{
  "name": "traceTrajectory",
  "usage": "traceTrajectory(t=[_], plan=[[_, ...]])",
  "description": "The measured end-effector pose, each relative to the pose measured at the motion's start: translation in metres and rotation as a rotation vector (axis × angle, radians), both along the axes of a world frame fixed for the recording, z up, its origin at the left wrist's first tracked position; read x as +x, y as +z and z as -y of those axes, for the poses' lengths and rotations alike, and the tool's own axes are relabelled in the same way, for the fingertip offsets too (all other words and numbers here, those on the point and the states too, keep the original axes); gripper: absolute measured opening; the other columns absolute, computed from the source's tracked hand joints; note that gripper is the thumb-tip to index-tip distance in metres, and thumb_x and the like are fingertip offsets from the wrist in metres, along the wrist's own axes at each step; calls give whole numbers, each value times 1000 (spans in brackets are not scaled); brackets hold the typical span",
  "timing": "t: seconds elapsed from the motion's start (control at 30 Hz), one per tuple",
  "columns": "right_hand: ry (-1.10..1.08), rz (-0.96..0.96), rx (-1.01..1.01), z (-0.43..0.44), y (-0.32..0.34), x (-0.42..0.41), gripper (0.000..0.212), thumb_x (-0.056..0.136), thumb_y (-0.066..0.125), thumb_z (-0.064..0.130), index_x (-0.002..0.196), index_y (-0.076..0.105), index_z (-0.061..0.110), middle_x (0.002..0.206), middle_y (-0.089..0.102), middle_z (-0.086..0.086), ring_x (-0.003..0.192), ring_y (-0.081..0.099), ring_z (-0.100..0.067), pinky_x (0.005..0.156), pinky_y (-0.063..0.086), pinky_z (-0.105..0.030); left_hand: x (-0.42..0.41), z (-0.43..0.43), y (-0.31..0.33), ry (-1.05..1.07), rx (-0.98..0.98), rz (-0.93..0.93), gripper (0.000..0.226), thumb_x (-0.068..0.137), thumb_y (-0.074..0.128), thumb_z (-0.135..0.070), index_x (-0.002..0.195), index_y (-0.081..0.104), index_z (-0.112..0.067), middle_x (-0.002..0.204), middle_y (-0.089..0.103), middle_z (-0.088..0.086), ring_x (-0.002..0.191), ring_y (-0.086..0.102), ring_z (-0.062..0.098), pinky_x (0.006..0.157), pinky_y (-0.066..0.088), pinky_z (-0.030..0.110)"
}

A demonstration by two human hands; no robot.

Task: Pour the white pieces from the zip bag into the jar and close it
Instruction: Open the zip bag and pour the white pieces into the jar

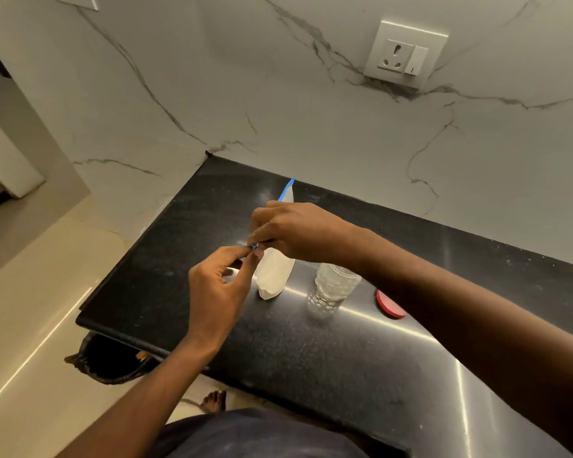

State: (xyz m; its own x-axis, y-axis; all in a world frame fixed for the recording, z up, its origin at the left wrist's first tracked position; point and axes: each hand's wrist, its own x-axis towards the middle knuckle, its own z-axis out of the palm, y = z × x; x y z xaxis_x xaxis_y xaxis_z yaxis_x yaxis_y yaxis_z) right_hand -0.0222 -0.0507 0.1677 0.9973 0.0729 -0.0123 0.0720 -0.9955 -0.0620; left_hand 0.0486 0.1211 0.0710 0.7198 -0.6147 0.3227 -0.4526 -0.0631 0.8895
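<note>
A clear zip bag (274, 276) filled with white pieces stands upright on the black counter (311, 352). Its blue zip strip pokes out behind my right hand. My left hand (217, 292) pinches the near end of the zip top with thumb and fingertips. My right hand (291, 231) grips the same top edge from above. Just right of the bag stands a clear textured jar (331, 289), open at the top. Its red lid (389, 305) lies flat on the counter farther right, partly hidden by my right forearm.
A marble wall with a white socket plate (406, 54) backs the counter. The counter's left edge drops to a cream floor. A dark bin (110, 361) sits below that edge, and a bare foot (214, 401) shows near it.
</note>
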Motion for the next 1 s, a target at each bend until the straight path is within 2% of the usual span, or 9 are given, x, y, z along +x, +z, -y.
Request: traceTrajectory(t=[0.13,0.23,0.4,0.53,0.67,0.73,0.83,0.9,1.0], plan=[[29,-38,-29,9,4,5,29,103,64,23,132,71,25,130,61,4,119,50,-12,74,34,-15,4,1,-2,12,8,105,17,95,76,-26,105,78,-12,97,78,0,87,73,10,77,62,50],[9,-38,-45,30,9,5,28,100,68,20,127,74,22,130,62,2,120,51,-15,81,46,-22,4,2,-4,45,18,134,13,94,77,-23,100,79,-12,96,79,-1,84,73,11,80,59,54],[-154,-27,-80,78,20,0,27,98,71,19,123,78,23,125,66,-2,117,57,-22,83,53,-34,2,-2,-6,42,8,143,8,94,78,-20,98,80,-13,96,79,-2,84,74,11,76,61,55],[-273,-28,-30,101,18,-7,26,97,73,17,121,79,20,119,69,-6,111,61,-27,87,55,-43,4,-2,-5,38,-4,158,9,92,79,-19,97,80,-12,96,79,-2,84,74,10,74,63,53],[-394,36,67,99,5,-13,37,98,71,19,135,71,22,122,66,-5,105,62,-20,85,54,-38,4,-2,4,3,20,89,20,90,78,-35,100,79,-18,98,77,-7,89,73,8,76,64,39],[-528,219,195,85,-4,-19,42,96,74,21,137,67,22,115,69,-2,90,61,-13,80,54,-33,10,-2,13,-40,21,-50,22,89,75,-51,101,77,-33,101,77,-15,95,73,5,80,61,29],[-753,541,711,44,-27,-28,16,95,76,26,107,75,15,87,75,1,66,69,-10,61,56,-25,30,14,30,-76,73,-180,12,92,68,-53,101,73,-48,100,72,-30,98,69,-9,80,54,14],[-872,616,1047,14,-44,-26,15,96,75,26,95,75,11,79,75,-5,57,71,-13,51,56,-25,46,30,41,-108,142,-229,11,94,69,-47,103,75,-44,95,72,-31,93,68,-13,74,49,6],[-1004,609,1305,-11,-64,-16,23,97,74,31,102,77,9,87,78,-10,63,76,-23,54,61,-32,66,58,52,-232,249,-349,14,96,69,-39,94,81,-32,81,78,-16,81,73,-2,65,54,10]])
